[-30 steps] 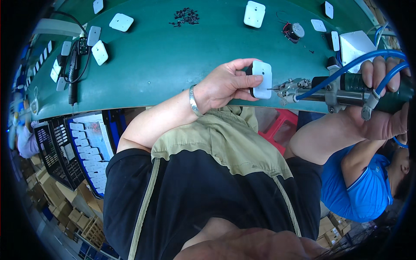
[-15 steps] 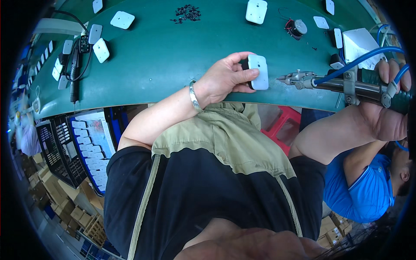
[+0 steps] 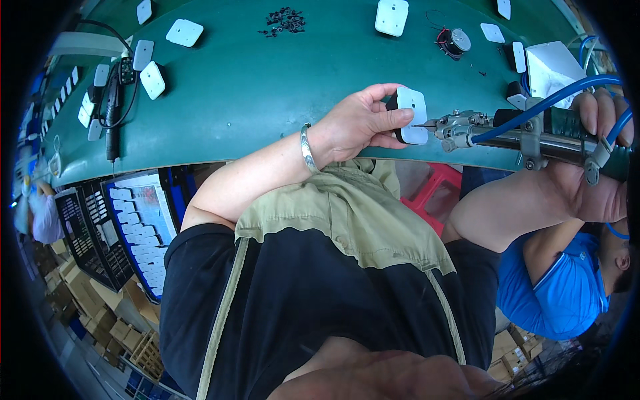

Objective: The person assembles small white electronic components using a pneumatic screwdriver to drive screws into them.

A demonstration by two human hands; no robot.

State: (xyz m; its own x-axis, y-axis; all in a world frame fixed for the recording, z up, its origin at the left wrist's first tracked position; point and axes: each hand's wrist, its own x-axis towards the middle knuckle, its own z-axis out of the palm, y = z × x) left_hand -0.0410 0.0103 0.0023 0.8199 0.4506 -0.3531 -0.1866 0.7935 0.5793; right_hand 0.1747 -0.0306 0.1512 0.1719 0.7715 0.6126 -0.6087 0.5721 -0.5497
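My left hand (image 3: 357, 125) grips a small rounded box (image 3: 416, 103) by its black side, thumb on the edge of its white face. That face is turned toward the right. My right hand (image 3: 604, 115) is wrapped round a power screwdriver (image 3: 559, 141) with a metal barrel and blue air hoses. The screwdriver lies nearly level, and its thin bit reaches the white face close to my left thumb. Whether the bit sits in a screw is too small to tell.
On the green table (image 3: 267, 80) lie a pile of black screws (image 3: 284, 21), several white-faced boxes (image 3: 185, 33), and a round wired part (image 3: 457, 41). A black pen-shaped tool (image 3: 114, 127) with a cable lies left. A person in a blue shirt (image 3: 557, 287) sits at right.
My left hand has shifted slightly right with the box. The screwdriver has come left, so its bit, which was apart from the box, now meets the white face.
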